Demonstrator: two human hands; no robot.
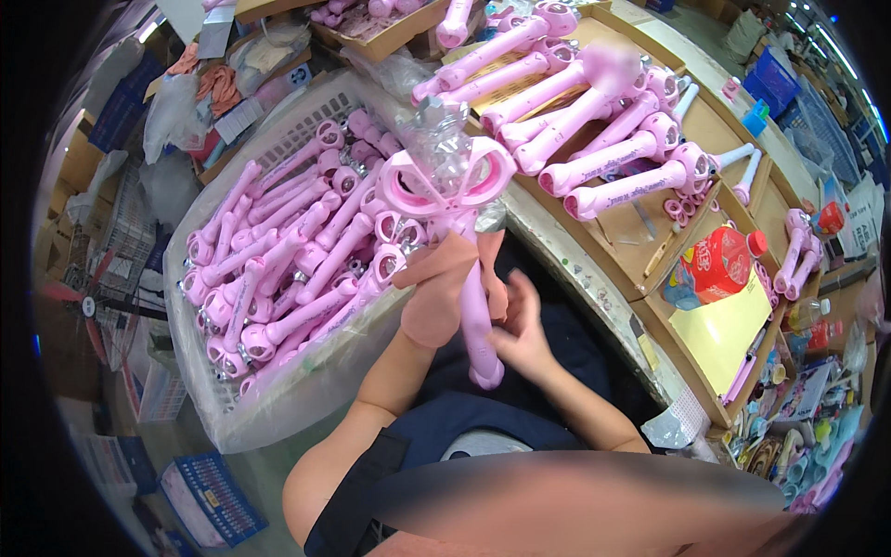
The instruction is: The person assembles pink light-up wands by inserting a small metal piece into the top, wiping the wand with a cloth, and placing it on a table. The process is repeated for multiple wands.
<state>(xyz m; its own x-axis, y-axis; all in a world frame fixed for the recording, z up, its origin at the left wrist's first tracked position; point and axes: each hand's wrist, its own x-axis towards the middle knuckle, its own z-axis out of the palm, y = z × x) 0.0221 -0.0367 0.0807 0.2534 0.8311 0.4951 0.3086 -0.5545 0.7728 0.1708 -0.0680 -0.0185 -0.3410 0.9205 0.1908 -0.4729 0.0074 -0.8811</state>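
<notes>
Head view looks straight down at a pink toy wand (469, 269) held up between both hands, so here's the layout. Its long axis runs nearly vertical in the picture, tilted slightly: the bow-shaped head with a clear crystal top points up and away from the person, toward the bench, and the rounded butt end points down toward the lap. One wand in hand, that's it.

Left hand (444, 292) is wrapped around the upper handle just under the bow, fingers closed on it, and it looks gloved or taped in a peachy colour. Right hand (522, 327) sits just right of the lower handle, fingers curled and touching the shaft, but I can't tell if it really grips.

Just left of the left hand there's a white mesh basket (278, 408) lined with clear plastic and piled with the same wands, way too many and too tangled to count. Beyond the hands, on cardboard trays (668, 316), I count roughly ten more wands (594, 121) lying in a row, heads to the right. Further right of the right hand lie one red bottle (719, 265) and one yellow sheet (724, 334)
</notes>
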